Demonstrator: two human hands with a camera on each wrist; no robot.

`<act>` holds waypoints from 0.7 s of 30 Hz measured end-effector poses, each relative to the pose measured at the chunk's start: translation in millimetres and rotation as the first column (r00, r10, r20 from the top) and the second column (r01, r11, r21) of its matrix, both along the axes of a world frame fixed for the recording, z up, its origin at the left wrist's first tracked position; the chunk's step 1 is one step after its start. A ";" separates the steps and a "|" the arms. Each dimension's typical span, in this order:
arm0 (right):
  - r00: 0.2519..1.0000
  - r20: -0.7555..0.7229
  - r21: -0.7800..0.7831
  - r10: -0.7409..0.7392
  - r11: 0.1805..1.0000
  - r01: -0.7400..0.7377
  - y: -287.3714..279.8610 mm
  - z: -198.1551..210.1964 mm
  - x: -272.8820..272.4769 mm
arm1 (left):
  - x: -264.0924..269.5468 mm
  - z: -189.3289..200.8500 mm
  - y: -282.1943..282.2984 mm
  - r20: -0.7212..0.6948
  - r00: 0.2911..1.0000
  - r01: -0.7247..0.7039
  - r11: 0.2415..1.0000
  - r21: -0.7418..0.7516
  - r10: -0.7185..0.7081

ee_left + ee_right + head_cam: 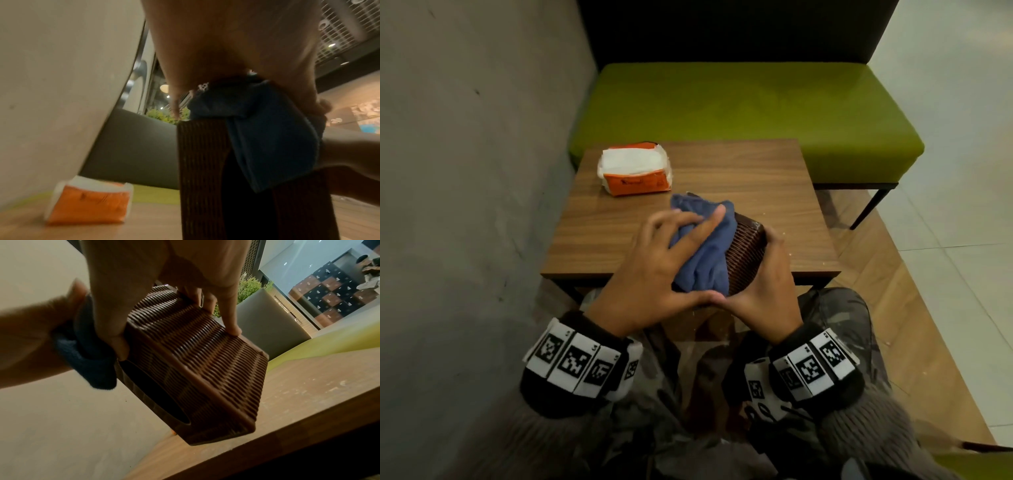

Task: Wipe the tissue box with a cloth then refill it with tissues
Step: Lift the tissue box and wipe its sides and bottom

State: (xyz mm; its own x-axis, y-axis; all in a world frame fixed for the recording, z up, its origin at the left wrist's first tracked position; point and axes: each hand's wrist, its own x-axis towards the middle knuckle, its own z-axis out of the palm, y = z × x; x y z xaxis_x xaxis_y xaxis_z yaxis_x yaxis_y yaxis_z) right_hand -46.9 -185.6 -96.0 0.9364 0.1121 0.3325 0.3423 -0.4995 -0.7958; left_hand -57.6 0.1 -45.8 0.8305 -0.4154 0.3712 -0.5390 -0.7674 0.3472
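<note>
A brown woven tissue box is tilted up over the near edge of the wooden table. My right hand grips its right side, thumb near and fingers on the far edge. A blue cloth lies over the box's left face, and my left hand presses it there with spread fingers. The right wrist view shows the box with its dark oval slot and the bunched cloth. In the left wrist view the cloth hangs over the box. An opened orange tissue pack lies at the table's far left.
A green padded bench stands right behind the table. A grey concrete wall runs along the left. Pale floor tiles lie to the right. The orange tissue pack lies left of the box.
</note>
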 end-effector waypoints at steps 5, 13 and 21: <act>1.000 -0.012 -0.031 -0.005 1.000 0.004 -2.4 -5.3 4.0 | 3.2 -2.3 16.2 -0.147 0.984 -0.164 0.849 -0.503 0.103; 1.000 0.025 -0.077 -0.010 0.997 0.012 8.6 -3.0 1.9 | 3.9 17.7 -2.0 -0.099 0.861 -0.405 0.555 -0.727 0.500; 0.999 0.047 -0.071 0.004 0.997 0.000 12.3 6.2 -8.7 | -2.1 -3.6 -17.8 0.274 0.847 -0.390 0.882 -0.265 0.456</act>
State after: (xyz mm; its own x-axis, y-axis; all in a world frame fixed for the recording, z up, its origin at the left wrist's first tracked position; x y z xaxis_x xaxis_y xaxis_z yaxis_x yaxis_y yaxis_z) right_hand -55.5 -173.3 -89.8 0.9197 0.1389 0.3674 0.3796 -0.5538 -0.7411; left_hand -59.7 -17.7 -49.4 0.7304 0.0561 0.6807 -0.2833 -0.8820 0.3766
